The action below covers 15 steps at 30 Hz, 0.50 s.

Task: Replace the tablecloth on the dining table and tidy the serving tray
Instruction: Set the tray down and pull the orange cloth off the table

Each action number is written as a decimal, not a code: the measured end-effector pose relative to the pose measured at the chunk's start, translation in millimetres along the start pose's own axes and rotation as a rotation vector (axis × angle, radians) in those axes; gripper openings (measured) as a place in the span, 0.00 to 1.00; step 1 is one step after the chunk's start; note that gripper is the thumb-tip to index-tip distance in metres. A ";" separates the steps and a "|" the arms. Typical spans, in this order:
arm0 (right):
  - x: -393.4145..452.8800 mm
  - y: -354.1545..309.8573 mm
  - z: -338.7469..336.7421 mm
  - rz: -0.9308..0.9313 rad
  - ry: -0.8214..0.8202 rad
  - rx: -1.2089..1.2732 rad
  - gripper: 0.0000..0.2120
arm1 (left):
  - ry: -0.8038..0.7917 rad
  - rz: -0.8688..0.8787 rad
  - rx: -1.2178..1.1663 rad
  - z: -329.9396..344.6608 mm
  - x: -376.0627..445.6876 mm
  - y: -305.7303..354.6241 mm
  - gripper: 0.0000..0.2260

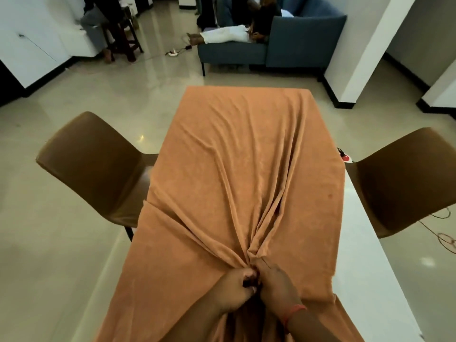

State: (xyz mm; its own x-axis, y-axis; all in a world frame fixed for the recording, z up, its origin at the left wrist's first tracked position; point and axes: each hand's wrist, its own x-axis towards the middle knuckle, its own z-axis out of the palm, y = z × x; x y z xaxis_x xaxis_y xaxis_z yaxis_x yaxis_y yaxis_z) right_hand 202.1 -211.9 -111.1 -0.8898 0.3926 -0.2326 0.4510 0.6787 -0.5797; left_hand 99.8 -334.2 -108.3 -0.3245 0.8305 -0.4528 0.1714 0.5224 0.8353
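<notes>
An orange tablecloth point(237, 154) lies wrinkled along the white dining table point(365, 267), whose bare top shows on the right and near left. Long folds run from the far end and gather into a bunch at the near middle. My left hand point(234, 290) and my right hand point(274, 282) are side by side at that bunch, fingers curled, each gripping the gathered cloth. A red thread circles my right wrist. No serving tray is in view.
A brown chair point(96, 166) stands at the table's left, another brown chair point(409, 178) at its right. A blue sofa point(278, 48) with people on it sits beyond the far end. A person sits on a wooden stool point(123, 38) at back left. Cables point(444, 240) lie on the floor at right.
</notes>
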 end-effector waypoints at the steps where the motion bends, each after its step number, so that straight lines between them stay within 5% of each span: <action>1: -0.6 -2.1 -9.0 -0.028 0.057 0.007 0.23 | 0.065 0.055 0.029 -5.6 -1.2 11.7 0.11; 5: -5.1 -18.2 -63.0 -0.199 0.333 0.049 0.06 | 0.326 0.292 0.301 -23.4 3.5 40.2 0.17; 9: -3.6 -48.9 -115.3 -0.439 0.354 0.000 0.10 | 0.482 0.293 0.581 -35.3 16.9 65.1 0.40; 12: -7.9 -58.8 -146.2 -0.593 0.329 -0.038 0.12 | 0.495 0.407 0.260 -31.8 17.1 125.3 0.24; 15: -16.1 -43.9 -170.6 -0.526 0.355 0.167 0.17 | 0.541 0.356 -0.086 -20.8 27.1 166.1 0.05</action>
State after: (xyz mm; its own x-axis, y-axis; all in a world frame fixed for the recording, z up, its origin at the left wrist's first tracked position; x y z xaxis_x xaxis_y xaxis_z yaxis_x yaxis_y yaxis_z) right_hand 208.5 -142.1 51.3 -0.8985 0.2349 0.3709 -0.0810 0.7416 -0.6660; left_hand 100.2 -229.0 24.6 -0.6875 0.7238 0.0584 0.2873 0.1972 0.9373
